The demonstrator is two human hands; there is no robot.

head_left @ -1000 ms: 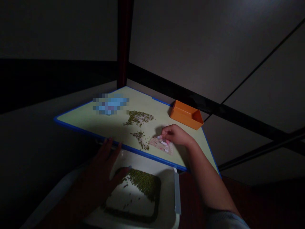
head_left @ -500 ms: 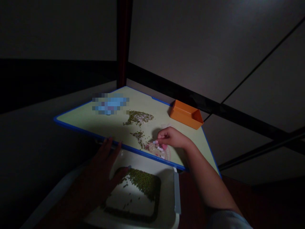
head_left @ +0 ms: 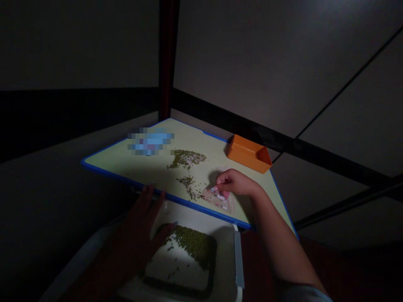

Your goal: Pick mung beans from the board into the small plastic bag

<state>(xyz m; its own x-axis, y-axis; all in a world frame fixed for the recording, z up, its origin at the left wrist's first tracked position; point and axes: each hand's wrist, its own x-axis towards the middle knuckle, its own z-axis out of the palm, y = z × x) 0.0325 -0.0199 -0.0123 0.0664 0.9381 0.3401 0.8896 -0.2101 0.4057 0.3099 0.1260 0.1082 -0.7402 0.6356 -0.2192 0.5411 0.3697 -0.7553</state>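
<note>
My right hand (head_left: 234,182) is closed in a pinch on a clear, pinkish half-round protractor (head_left: 229,204), which lies against the pale yellow board (head_left: 119,161). Small green beans (head_left: 189,158) are scattered on the board in two patches; the nearer one (head_left: 190,188) reaches the protractor's left edge. My left hand (head_left: 143,222) is in shadow, fingers spread, with its fingertips at the board's blue front edge and its thumb stretched over a white tub (head_left: 226,251). More green beans (head_left: 195,243) lie in the tub, mostly on its far right side.
An orange open box (head_left: 248,155) sits at the board's back right edge. A blurred-out light blue item (head_left: 153,141) lies at the back left. Dark-banded walls (head_left: 252,71) meet in a corner behind the board. The room is dim.
My right hand slid the protractor left and nearer to the front edge, against the near beans, then slightly back right. My left hand stays in place. The view has shifted a little.
</note>
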